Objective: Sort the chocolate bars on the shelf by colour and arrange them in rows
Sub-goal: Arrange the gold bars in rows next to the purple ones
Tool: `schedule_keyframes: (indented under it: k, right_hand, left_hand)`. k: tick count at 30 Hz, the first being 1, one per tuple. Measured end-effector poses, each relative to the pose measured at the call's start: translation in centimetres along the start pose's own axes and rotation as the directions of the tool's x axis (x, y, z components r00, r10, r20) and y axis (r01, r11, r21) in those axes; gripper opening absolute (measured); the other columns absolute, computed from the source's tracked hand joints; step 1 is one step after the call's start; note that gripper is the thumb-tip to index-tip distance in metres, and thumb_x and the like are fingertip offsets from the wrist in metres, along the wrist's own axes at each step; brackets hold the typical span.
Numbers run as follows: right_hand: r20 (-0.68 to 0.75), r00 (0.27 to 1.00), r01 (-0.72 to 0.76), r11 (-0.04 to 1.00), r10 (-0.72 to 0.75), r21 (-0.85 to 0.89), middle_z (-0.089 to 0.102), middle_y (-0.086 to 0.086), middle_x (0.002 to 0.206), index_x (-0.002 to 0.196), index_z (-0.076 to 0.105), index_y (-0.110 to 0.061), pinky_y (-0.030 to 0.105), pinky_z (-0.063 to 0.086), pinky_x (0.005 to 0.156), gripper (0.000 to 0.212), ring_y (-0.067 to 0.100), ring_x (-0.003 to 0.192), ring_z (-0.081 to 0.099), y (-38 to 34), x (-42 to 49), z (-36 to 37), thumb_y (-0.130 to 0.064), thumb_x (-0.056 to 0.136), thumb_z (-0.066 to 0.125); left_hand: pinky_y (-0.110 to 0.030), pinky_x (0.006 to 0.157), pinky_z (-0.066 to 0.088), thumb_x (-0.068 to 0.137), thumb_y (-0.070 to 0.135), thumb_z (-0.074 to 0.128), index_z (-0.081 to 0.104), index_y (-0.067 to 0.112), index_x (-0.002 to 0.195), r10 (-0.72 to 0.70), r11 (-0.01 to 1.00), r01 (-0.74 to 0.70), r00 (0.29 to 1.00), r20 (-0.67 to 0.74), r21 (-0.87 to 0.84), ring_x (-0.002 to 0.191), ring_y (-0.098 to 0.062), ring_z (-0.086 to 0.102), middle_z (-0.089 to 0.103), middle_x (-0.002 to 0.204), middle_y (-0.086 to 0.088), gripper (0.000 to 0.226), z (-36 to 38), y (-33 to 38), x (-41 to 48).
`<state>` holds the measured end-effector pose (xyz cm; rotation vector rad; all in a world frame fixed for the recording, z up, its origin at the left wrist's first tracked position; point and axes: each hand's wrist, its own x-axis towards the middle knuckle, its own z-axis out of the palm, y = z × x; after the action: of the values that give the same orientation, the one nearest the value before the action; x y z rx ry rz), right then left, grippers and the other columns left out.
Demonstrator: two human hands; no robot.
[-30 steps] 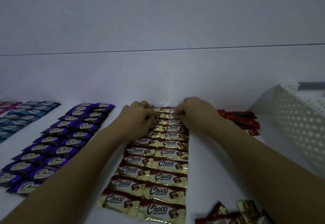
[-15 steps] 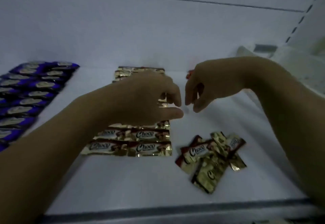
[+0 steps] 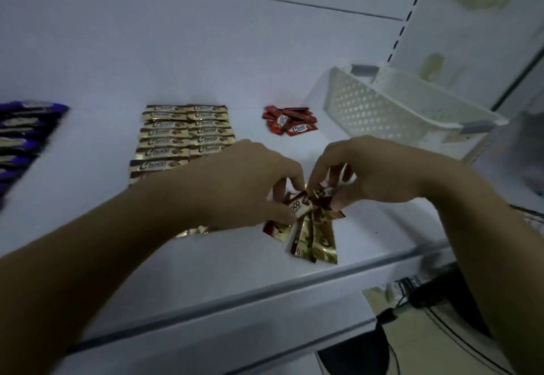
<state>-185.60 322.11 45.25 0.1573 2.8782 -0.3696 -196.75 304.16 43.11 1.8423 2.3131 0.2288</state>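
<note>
Centre frame: our left hand (image 3: 250, 186) and right hand (image 3: 379, 174) each pinched gold bars (image 3: 321, 242); overgrabbing could have spilled some off the shelf (image 3: 206, 271).

Glossy foil chocolate bars (image 3: 312, 236); perforated plastic basket (image 3: 382, 109)

"Choco", white script outlined dark, repeats on the gold bars (image 3: 182, 136) laid in two columns on the shelf. It is sharpest on the nearer wrappers and smeared on the farthest. There is a smaller line under each logo, too small to read. The same "Choco" stands on a white patch on the red bars (image 3: 303, 129) heaped further right. The brown-and-white bar (image 3: 297, 206) pinched by the left hand (image 3: 244, 186) shows "Choco", with the first letter partly covered. The loose gold bars (image 3: 319, 239) carry similar script, too blurred to confirm. The purple bars (image 3: 23, 136) have pale labels that are motion-blurred and unreadable.
</note>
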Motion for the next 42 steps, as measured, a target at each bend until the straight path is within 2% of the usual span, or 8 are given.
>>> schedule_keyframes:
  k: [8,12,14,19,22,29,38,42]
  right_hand:
    - [0.026,1.0,-0.013,0.999,0.014,-0.03,0.062,-0.007,0.076,0.084,0.062,-0.02,0.03,0.048,0.067,0.02,0.011,0.069,0.057,-0.2,3.0,-2.0,-0.027,0.076,0.079]
    - [-0.221,0.975,0.078,0.962,-0.019,0.262,0.055,-0.014,0.064,0.104,0.064,-0.032,0.024,0.043,0.059,0.027,0.004,0.057,0.05,0.4,5.3,-3.6,-0.022,0.082,0.075]
    - [-0.328,0.944,0.177,0.89,-0.033,0.42,0.068,0.002,0.077,0.103,0.068,-0.034,0.039,0.052,0.066,0.024,0.025,0.068,0.061,-0.6,7.5,-3.8,-0.02,0.084,0.073]
    - [-0.393,0.919,0.253,0.727,0.024,0.638,0.072,0.006,0.075,0.083,0.07,-0.011,0.029,0.049,0.059,0.003,0.017,0.063,0.063,-3.7,13.2,-3.5,-0.013,0.084,0.072]
    - [-0.394,0.908,0.226,0.625,0.142,0.747,0.07,-0.007,0.067,0.081,0.073,-0.003,0.016,0.042,0.048,0.005,0.0,0.051,0.056,-4.1,15.8,-2.8,-0.008,0.081,0.074]
    - [-0.291,0.925,0.173,0.411,0.244,0.895,0.07,0.011,0.073,0.084,0.073,0.0,0.022,0.053,0.051,0.007,0.014,0.057,0.064,-4.0,19.1,-1.9,-0.001,0.078,0.075]
    - [-0.381,0.873,0.114,0.633,0.305,0.766,0.071,0.007,0.07,0.076,0.072,-0.005,0.02,0.047,0.045,0.006,0.01,0.052,0.062,-4.0,19.6,-0.2,-0.008,0.079,0.077]
    - [-0.524,0.807,-0.001,0.889,0.271,0.457,0.069,-0.001,0.083,0.082,0.07,-0.017,0.032,0.055,0.069,0.019,0.015,0.076,0.064,-4.0,19.7,0.3,-0.035,0.081,0.075]
  left_hand:
    - [-0.018,0.067,0.049,0.085,0.037,0.067,0.061,0.038,0.109,-0.08,0.925,0.041,0.993,-0.089,-0.377,0.071,0.004,0.061,0.065,0.077,0.018,0.024,-0.2,-1.9,0.4]
    - [-0.01,0.057,0.046,0.09,0.028,0.063,0.071,0.032,0.096,-0.206,0.859,0.067,0.953,-0.223,-0.507,0.064,-0.001,0.059,0.065,0.076,0.011,0.01,-1.9,-4.3,0.3]
    - [-0.013,0.056,0.045,0.091,0.025,0.063,0.072,0.03,0.094,-0.317,0.816,0.098,0.9,-0.299,-0.569,0.064,-0.006,0.058,0.064,0.078,0.007,0.01,-2.4,-6.3,-0.2]
    - [-0.026,0.06,0.056,0.091,0.02,0.063,0.072,0.026,0.09,-0.527,0.754,0.2,0.753,-0.394,-0.626,0.059,-0.013,0.062,0.062,0.075,0.003,0.01,-2.7,-11.2,-1.1]
    - [-0.013,0.049,0.043,0.09,0.018,0.065,0.071,0.024,0.085,-0.577,0.774,0.29,0.688,-0.44,-0.562,0.054,-0.005,0.055,0.062,0.074,0.006,0.01,-2.6,-13.1,-1.2]
    - [-0.003,0.058,0.037,0.095,0.007,0.052,0.069,0.023,0.092,-0.601,0.798,0.427,0.61,-0.516,-0.425,0.074,-0.001,0.056,0.062,0.086,0.011,0.024,-2.3,-16.4,-1.6]
    - [-0.003,0.055,0.038,0.093,0.011,0.059,0.069,0.022,0.09,-0.63,0.777,0.468,0.577,-0.52,-0.421,0.071,0.001,0.058,0.066,0.086,0.009,0.015,-1.3,-17.2,-0.7]
    - [-0.025,0.077,0.048,0.09,0.021,0.064,0.067,0.024,0.093,-0.616,0.783,0.526,0.58,-0.533,-0.332,0.084,-0.01,0.057,0.063,0.093,0.009,0.006,-0.9,-17.1,-0.6]
